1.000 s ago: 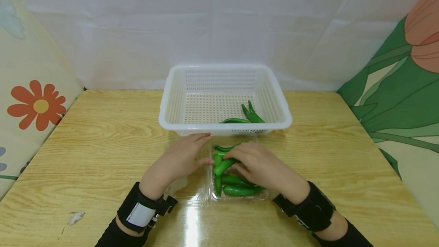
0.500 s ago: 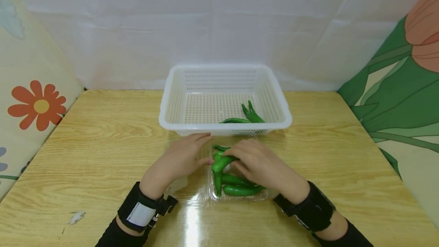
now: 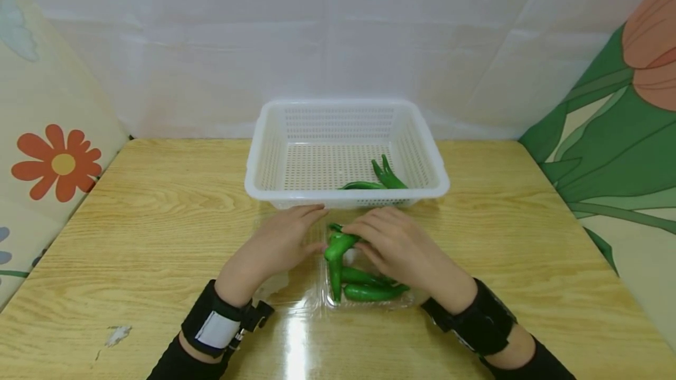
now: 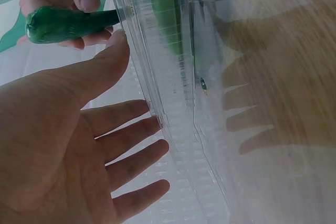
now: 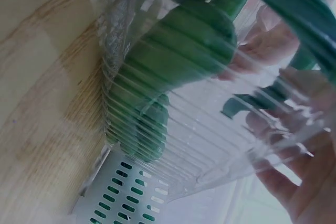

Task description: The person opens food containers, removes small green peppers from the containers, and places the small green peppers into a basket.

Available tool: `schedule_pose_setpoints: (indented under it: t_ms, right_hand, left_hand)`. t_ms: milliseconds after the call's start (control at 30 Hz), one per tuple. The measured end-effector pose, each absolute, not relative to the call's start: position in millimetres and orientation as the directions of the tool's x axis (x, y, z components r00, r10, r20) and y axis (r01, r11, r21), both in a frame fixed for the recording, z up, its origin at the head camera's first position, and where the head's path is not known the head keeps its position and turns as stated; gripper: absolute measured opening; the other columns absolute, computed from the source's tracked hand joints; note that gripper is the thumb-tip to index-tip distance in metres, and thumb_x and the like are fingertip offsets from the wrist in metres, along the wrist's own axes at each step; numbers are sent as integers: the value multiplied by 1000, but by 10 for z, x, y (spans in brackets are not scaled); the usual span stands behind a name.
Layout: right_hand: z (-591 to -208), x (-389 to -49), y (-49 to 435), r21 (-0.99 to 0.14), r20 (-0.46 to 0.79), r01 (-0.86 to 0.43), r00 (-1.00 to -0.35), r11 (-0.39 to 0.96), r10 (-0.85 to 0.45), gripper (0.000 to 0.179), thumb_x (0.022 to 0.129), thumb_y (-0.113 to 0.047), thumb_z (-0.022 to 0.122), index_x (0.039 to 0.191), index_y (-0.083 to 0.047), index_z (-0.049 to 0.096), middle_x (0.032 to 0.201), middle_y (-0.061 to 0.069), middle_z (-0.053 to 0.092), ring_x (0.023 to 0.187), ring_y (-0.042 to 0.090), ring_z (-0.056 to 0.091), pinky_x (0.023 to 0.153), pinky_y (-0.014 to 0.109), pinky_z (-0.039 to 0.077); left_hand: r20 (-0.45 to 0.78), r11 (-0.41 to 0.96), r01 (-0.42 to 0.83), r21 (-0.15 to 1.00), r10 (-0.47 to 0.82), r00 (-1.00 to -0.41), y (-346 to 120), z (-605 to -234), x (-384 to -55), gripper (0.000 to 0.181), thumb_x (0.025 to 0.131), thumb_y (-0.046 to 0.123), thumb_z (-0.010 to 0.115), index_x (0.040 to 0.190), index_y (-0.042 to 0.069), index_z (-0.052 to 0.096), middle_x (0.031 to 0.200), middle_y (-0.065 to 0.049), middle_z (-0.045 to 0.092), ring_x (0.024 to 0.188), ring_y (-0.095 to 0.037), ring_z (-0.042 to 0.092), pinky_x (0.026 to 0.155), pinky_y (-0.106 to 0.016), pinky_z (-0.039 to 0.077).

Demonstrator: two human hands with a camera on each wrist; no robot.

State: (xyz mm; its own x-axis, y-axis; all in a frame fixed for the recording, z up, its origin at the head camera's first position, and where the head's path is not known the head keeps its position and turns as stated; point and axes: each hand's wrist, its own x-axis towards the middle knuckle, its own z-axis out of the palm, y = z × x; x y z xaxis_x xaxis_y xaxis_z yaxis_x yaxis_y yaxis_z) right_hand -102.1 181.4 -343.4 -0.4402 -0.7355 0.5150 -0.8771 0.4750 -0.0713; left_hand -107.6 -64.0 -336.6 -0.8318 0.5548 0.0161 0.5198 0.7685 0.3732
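My right hand [image 3: 393, 248] pinches a green pepper [image 3: 340, 246] above a clear plastic box [image 5: 194, 145]. In the left wrist view the blunt end of that pepper [image 4: 58, 25] sticks out from the right fingers. Inside the box lie several more green peppers, two of them, an upper pepper [image 3: 361, 277] and a lower pepper [image 3: 375, 292], along the near side. At the box's left edge is my left hand [image 3: 280, 242], fingers extended and spread. Its thumb tip touches the clear plastic edge; it grips nothing.
Directly behind the box stands a white perforated basket [image 3: 345, 194] with a few green peppers [image 3: 389, 179] at its near right. Clear plastic [image 3: 301, 304], seemingly the box's lid, spreads left of it. A white sheet [image 3: 211, 46] hangs behind the wooden table [image 3: 158, 204].
The right hand has lifted the pepper slightly and shifted a little away from me toward the basket. The left hand has stayed in place.
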Motion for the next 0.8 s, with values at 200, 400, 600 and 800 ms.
schedule_pose_setpoints:
  t_ms: [200,400,600,800]
  right_hand:
    - [-3424,-1020,1800,-40,547,-873,-427,487,-720,36,80,-7,78,115,-4,69,105,6,70,98,24,66,89,41,55]
    - [-3414,-1020,1789,-14,574,-862,-423,507,-701,35,80,-7,77,114,-4,69,105,7,71,97,25,66,90,42,55]
    - [-3364,-994,1786,-35,569,-844,-457,535,-684,36,81,-9,78,116,-4,69,109,8,70,101,26,65,93,42,53]
    - [-3324,-971,1780,-50,571,-826,-485,562,-663,37,82,-11,78,118,-5,68,112,9,70,103,27,65,95,42,52]
  left_hand:
    - [25,766,530,364,560,-828,-646,-3372,-1076,67,91,38,71,145,6,49,151,-11,45,137,-29,43,114,-44,35]
    - [40,764,539,356,564,-825,-647,-3375,-1076,67,91,38,72,145,6,49,150,-11,46,137,-30,43,114,-45,35]
    - [32,764,529,369,559,-829,-643,-3372,-1077,67,91,39,71,145,5,49,150,-12,45,137,-31,43,114,-46,34]
    - [21,767,519,378,554,-833,-640,-3364,-1075,69,90,41,71,145,5,49,151,-12,45,137,-32,43,114,-46,34]
